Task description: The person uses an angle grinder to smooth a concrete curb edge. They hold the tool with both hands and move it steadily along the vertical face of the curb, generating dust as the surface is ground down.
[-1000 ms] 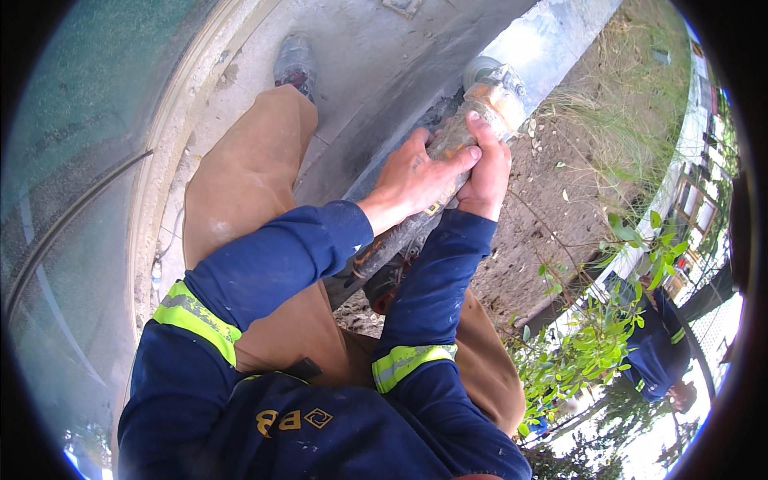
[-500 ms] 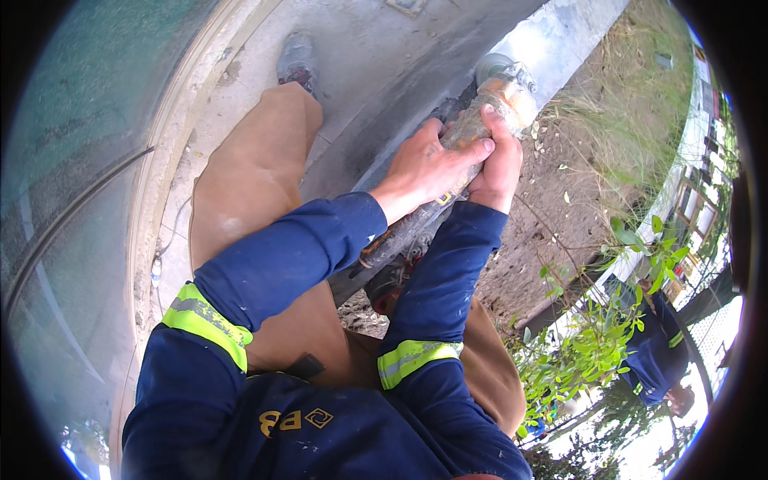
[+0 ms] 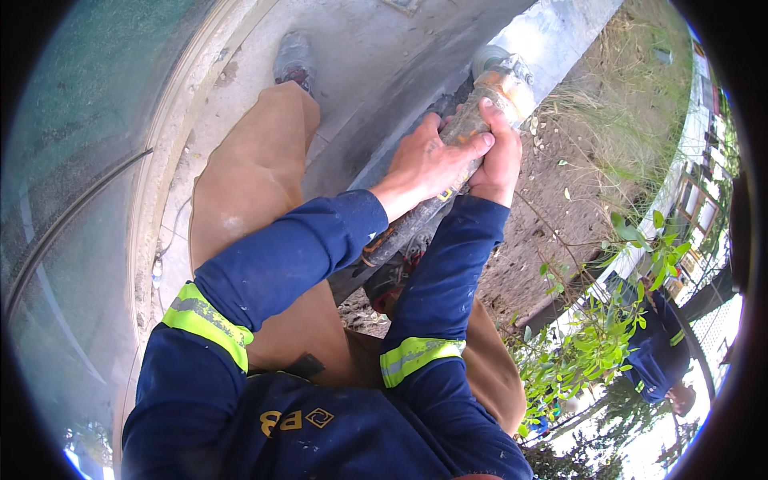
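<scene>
Both hands hold an angle grinder [image 3: 460,128], its long body caked in grey dust with orange showing near the head. My left hand [image 3: 424,164] wraps the body from the left, thumb across the top. On the right side, my right hand [image 3: 500,156] grips it close to the head, thumb pointing forward. The grinder's disc end [image 3: 490,60] lies against the top of a low concrete wall [image 3: 552,40], where pale dust whitens the surface. The fingers beneath the body are mostly hidden.
At my left, a glass pane [image 3: 72,160] stands in a pale frame beside the paved walkway [image 3: 360,48]. Soil [image 3: 552,184] and dry grass lie right of the wall. A leafy shrub [image 3: 592,344] grows close by my right arm; another person [image 3: 656,344] is beyond it.
The grinder's head has shifted slightly left and toward the far end along the wall top. Both hands keep their grip.
</scene>
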The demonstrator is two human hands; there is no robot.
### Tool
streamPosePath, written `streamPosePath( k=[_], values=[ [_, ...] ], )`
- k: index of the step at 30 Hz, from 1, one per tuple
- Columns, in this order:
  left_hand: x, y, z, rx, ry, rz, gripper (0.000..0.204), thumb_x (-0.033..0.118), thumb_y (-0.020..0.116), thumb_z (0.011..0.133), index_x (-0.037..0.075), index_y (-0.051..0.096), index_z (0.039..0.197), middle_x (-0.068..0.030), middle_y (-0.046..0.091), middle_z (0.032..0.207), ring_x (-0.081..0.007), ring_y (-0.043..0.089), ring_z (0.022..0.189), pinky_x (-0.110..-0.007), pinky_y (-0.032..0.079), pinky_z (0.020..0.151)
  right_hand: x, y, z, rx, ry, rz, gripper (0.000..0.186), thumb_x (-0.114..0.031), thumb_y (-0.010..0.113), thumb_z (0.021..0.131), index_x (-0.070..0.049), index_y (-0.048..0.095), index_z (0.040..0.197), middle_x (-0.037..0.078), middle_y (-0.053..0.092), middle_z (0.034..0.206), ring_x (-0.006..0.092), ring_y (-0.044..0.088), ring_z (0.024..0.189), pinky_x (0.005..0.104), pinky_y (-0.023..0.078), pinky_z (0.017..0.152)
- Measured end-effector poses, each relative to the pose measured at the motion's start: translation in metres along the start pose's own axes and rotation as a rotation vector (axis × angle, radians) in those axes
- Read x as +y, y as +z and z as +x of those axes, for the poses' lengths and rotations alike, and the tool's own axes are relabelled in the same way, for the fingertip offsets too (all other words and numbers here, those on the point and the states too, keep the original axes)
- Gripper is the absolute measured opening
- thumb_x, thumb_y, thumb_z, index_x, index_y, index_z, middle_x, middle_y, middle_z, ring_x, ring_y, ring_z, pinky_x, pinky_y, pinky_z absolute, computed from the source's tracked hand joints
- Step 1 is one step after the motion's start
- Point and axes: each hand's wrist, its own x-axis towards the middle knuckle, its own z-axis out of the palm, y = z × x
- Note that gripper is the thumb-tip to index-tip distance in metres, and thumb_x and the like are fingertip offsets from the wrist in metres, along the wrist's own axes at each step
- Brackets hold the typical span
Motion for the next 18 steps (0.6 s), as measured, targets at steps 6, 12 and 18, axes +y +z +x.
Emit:
streamPosePath(
  k=[6,12,18],
  values=[
    [0.005,0.001,-0.009,0.013,-0.011,0.168,0.097,0.060,0.079,0.083,-0.017,0.049,0.133,-0.0305,0.064,0.122,-0.0332,0.066,0.112,-0.040,0.053,0.094,0.006,-0.011,-0.009,0.027,-0.012,-0.023,0.050,-0.024,0.069,0.093,0.010,0.055,0.126,0.021,0.068,0.102,0.0328,0.070,0.086,0.0455,0.060,0.078],
    [-0.003,-0.002,-0.040,0.006,0.046,0.159,0.090,0.062,0.077,0.084,-0.014,0.054,0.127,-0.0275,0.068,0.114,-0.0312,0.067,0.109,-0.040,0.053,0.092,0.010,-0.010,-0.044,0.015,-0.014,0.026,0.049,-0.023,0.069,0.094,0.009,0.054,0.127,0.021,0.068,0.103,0.0333,0.070,0.085,0.0468,0.061,0.074],
    [0.002,-0.003,-0.026,-0.010,-0.016,0.140,0.093,0.062,0.077,0.085,-0.017,0.051,0.128,-0.0275,0.067,0.114,-0.0289,0.067,0.107,-0.039,0.053,0.090,0.011,-0.007,-0.027,-0.011,-0.020,0.008,0.046,-0.021,0.069,0.093,0.010,0.056,0.125,0.022,0.069,0.100,0.0344,0.071,0.083,0.0467,0.062,0.073]
  ],
)
